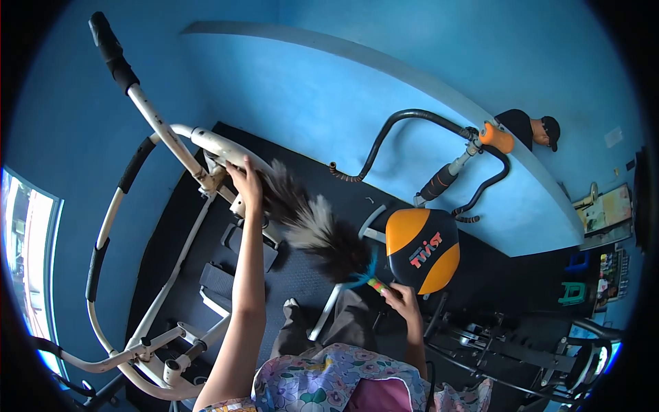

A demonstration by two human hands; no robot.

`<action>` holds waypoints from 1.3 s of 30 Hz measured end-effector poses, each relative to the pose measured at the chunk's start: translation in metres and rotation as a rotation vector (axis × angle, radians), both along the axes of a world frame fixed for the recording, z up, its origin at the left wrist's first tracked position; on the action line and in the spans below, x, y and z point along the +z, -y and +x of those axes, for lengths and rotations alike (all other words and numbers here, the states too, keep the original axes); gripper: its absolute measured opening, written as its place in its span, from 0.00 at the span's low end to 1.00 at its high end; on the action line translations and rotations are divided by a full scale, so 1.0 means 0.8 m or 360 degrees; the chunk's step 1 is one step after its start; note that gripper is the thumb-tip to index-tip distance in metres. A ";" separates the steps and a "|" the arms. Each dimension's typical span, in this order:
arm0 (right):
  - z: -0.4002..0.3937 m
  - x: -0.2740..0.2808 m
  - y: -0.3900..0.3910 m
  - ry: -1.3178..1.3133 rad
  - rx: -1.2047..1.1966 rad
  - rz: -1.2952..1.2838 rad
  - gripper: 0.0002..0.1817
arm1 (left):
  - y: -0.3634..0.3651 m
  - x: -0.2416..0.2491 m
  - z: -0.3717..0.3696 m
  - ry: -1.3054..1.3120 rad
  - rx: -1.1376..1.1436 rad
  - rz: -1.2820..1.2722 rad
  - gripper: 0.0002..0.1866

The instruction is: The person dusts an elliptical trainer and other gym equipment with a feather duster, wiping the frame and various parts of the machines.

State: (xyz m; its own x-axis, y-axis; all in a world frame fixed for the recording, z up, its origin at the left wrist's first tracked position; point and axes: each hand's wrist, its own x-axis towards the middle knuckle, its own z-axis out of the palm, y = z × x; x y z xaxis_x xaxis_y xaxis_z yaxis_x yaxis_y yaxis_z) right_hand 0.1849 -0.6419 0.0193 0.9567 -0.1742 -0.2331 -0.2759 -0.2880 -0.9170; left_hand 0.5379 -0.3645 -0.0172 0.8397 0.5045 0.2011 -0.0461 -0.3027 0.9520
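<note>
A feather duster [317, 226] with dark and pale grey feathers stretches up and left from my right hand [401, 302], which is closed around its green and red handle. The far feathers lie against the white frame of an elliptical-type exercise machine [226, 147]. My left hand [246, 184] reaches up to that same frame, fingers stretched out and touching it near a joint below the upright handle bar. Its palm side is hidden.
To the right stands a twist machine with an orange and black seat [423, 250] and curved black handlebars [391, 130]. A low blue wall [302, 82] runs behind it, with a person in a black cap [550, 132] beyond. More gym equipment [494, 350] fills the lower right; a green stool [571, 293] stands farther off.
</note>
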 end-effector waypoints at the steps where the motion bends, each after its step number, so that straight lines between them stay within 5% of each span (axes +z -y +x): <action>1: 0.022 -0.009 0.001 0.0007 -0.0025 0.0108 0.16 | 0.007 0.011 0.002 0.0015 0.0081 -0.0052 0.34; 4: 0.085 -0.044 0.013 -0.0140 0.0096 0.0475 0.16 | -0.022 -0.032 0.046 0.0006 0.0060 -0.0426 0.26; 6: 0.106 -0.053 0.024 -0.0191 0.0161 0.0785 0.15 | -0.026 0.005 0.039 -0.0110 -0.0013 -0.0573 0.18; 8: 0.120 -0.046 0.054 -0.0301 0.0235 0.0794 0.15 | -0.051 -0.010 0.058 -0.0193 -0.0273 -0.1155 0.19; 10: 0.127 -0.034 0.086 -0.0367 0.0178 0.0868 0.15 | -0.052 0.012 0.048 -0.0572 -0.0201 -0.1002 0.22; 15: 0.195 -0.012 0.117 -0.0399 0.0229 0.0987 0.19 | -0.022 0.048 0.028 -0.0559 -0.0145 -0.0786 0.29; 20: 0.228 -0.048 0.071 -0.0633 0.0655 0.1002 0.22 | -0.044 0.013 0.045 -0.0449 -0.0194 -0.0737 0.29; 22: 0.229 -0.069 0.069 -0.0744 0.0719 0.0962 0.22 | -0.039 0.016 0.048 -0.0536 0.0049 -0.0572 0.29; 29: 0.278 -0.060 0.099 -0.0318 0.0771 0.0676 0.21 | -0.041 -0.005 0.055 -0.0434 0.0271 -0.0235 0.34; 30: 0.289 -0.060 0.094 -0.0312 0.0810 0.0671 0.21 | -0.068 -0.043 0.068 -0.0392 0.0243 -0.0206 0.34; 32: 0.311 -0.064 0.078 -0.0210 0.0905 0.0569 0.21 | -0.046 -0.038 0.055 -0.0262 0.0446 0.0524 0.30; 34: 0.339 -0.074 0.068 -0.0326 0.0923 0.0657 0.19 | -0.014 0.001 0.048 -0.0374 0.0598 -0.0014 0.26; 36: 0.372 -0.093 0.061 -0.0039 0.0885 0.0548 0.18 | -0.012 -0.024 0.045 -0.0246 0.0645 0.0498 0.24; 39: 0.420 -0.127 0.057 -0.0116 0.1062 0.0706 0.17 | 0.028 0.024 0.041 -0.0165 0.0859 0.0261 0.23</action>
State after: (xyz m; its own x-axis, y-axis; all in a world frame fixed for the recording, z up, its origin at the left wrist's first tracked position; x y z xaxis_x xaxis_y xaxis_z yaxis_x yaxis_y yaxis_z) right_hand 0.5210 -0.6871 -0.0823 0.8061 0.5522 -0.2125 -0.2380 -0.0263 -0.9709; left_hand 0.5707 -0.3868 0.0024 0.4913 0.8363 0.2433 0.2470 -0.4016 0.8819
